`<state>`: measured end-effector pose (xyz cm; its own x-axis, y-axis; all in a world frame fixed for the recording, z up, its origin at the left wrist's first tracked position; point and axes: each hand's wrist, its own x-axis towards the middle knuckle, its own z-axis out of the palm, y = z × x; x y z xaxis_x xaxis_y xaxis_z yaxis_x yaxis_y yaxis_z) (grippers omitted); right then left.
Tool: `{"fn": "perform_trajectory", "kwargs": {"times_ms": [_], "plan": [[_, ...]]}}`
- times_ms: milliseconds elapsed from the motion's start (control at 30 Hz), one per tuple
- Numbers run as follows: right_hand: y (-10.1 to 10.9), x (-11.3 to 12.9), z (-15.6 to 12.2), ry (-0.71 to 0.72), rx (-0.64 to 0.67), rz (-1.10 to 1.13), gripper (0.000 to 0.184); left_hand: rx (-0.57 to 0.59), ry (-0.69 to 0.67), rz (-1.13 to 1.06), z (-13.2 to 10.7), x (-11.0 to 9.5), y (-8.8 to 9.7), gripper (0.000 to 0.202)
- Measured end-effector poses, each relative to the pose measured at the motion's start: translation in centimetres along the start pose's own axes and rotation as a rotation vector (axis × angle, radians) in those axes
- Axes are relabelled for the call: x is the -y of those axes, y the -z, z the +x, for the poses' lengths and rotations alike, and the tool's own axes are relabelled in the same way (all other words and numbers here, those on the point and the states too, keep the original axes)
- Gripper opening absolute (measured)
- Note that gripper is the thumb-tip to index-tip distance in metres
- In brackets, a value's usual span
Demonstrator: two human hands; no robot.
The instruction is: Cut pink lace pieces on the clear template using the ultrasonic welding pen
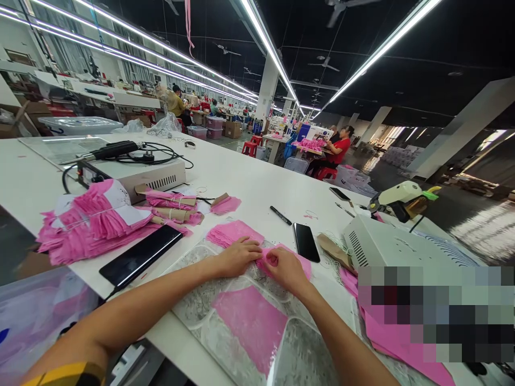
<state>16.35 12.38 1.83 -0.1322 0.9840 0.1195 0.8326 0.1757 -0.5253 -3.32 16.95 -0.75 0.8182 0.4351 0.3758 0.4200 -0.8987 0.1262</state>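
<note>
Your left hand point(240, 257) lies against a pink fabric stack point(231, 232); your right hand point(287, 271) pinches a pink fabric piece point(304, 265) over the marble-patterned mat point(306, 354).

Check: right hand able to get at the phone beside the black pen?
Probably yes: the phone lies uncovered just beyond the right hand, with only low pink fabric between them. That hand would likely need to leave the fabric first.
</note>
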Motion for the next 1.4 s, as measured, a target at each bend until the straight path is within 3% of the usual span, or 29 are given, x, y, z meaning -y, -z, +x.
{"fn": "perform_trajectory", "kwargs": {"times_ms": [433, 633, 767, 900, 967, 1100, 1167, 1300, 1400], "plan": [[0.1, -1.6, 0.8, -0.080, 0.065, 0.295, 0.038, 0.019, 0.070, -0.014, -0.5, 0.1, 0.1, 0.031], [2.3, -2.4, 0.8, -0.206, -0.072, 0.564, 0.032, -0.015, 0.099, 0.020, 0.0, -0.5, 0.6, 0.027], [3.9, -3.4, 0.2, -0.263, -0.232, 0.701, 0.035, -0.083, 0.153, 0.036, 1.7, -3.0, 0.9, 0.015], [4.8, -3.6, -0.9, -0.273, -0.369, 0.773, 0.042, -0.129, 0.194, 0.061, 5.1, -7.0, -0.4, 0.040], [5.0, -3.5, -1.8, -0.272, -0.440, 0.788, 0.046, -0.138, 0.204, 0.077, 7.0, -8.6, -1.6, 0.042], [5.9, -4.0, -4.6, -0.299, -0.590, 0.774, 0.050, -0.129, 0.166, 0.085, 9.9, -10.6, -3.4, 0.013], [6.4, -4.7, -6.9, -0.353, -0.655, 0.745, 0.050, -0.108, 0.105, 0.074, 10.4, -11.3, -3.9, 0.010], [6.4, -6.1, -14.1, -0.531, -0.693, 0.660, 0.044, 0.003, -0.108, 0.033, 9.2, -13.4, -4.1, 0.007], [5.8, -6.4, -20.6, -0.651, -0.597, 0.575, 0.035, 0.120, -0.283, -0.016, 7.3, -15.4, -3.8, 0.003]]}}
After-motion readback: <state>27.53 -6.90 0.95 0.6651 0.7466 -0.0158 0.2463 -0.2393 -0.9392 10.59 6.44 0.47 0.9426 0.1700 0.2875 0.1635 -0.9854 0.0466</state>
